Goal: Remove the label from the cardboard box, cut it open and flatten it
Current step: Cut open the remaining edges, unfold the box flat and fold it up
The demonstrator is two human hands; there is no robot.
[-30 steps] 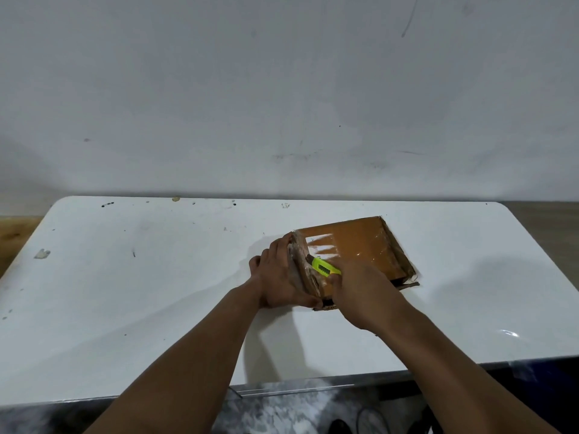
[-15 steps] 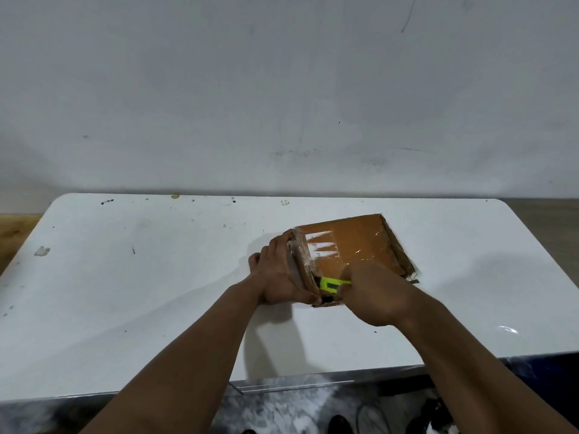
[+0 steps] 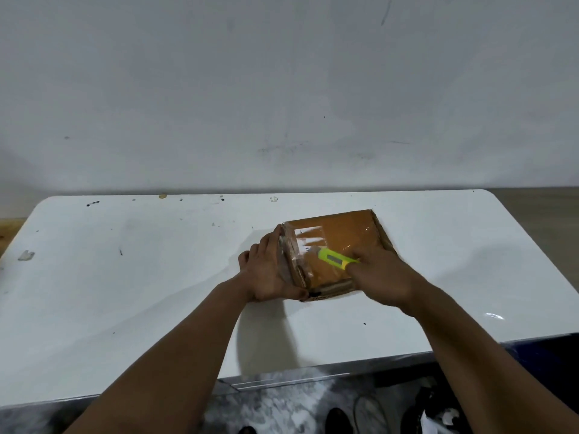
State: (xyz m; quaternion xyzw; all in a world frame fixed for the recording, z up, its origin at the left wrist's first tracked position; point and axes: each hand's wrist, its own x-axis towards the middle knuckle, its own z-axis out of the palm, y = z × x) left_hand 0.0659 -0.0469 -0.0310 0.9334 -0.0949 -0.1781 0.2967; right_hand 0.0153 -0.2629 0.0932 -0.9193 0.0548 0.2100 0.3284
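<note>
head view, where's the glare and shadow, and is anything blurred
Head view: glare streaks the clear tape on the cardboard box, with a small highlight near the right edge of the white table; a dark shadow falls on the table under the left hand; the right hand gripping the yellow-green cutter looks slightly motion-blurred; the table's edges bow from the wide-angle lens.

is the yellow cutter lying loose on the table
No, the right hand grips the yellow cutter over the top of the cardboard box.
</note>
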